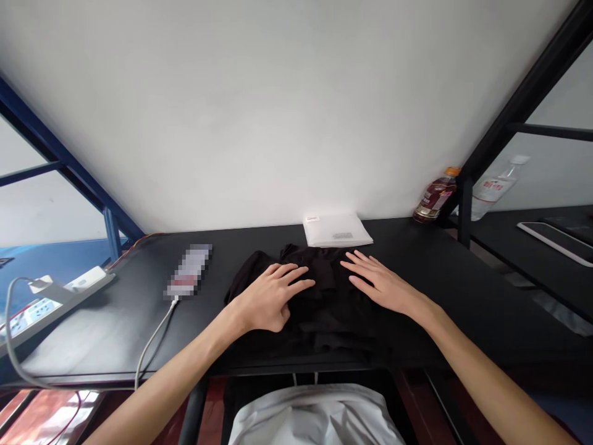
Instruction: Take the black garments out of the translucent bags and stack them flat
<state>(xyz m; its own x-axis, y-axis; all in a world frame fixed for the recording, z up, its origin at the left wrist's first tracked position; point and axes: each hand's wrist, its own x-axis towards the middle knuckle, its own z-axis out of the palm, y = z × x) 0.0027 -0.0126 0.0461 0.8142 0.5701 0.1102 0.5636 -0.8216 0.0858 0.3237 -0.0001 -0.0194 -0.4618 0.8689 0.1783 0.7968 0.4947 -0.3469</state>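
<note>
A black cloth garment point(319, 309) lies rumpled on the black table point(417, 266) in front of me; its exact kind is hard to make out against the dark top. My left hand point(273, 296) rests on its left part, fingers stretched toward the right and the thumb bent below. On its upper right edge lies my right hand point(380, 281), flat with the fingers spread and pointing left. Neither hand grasps the cloth. Just behind the garment, against the wall, sits a flat white package point(337, 230) with small printed labels.
At the left, a phone point(189, 269) is plugged into a white cable point(160, 327). A power strip point(60, 303) runs along the left edge. A dark-labelled bottle point(435, 196) leans in the back right corner by the metal frame point(464, 213); a clear bottle point(495, 188) stands beyond.
</note>
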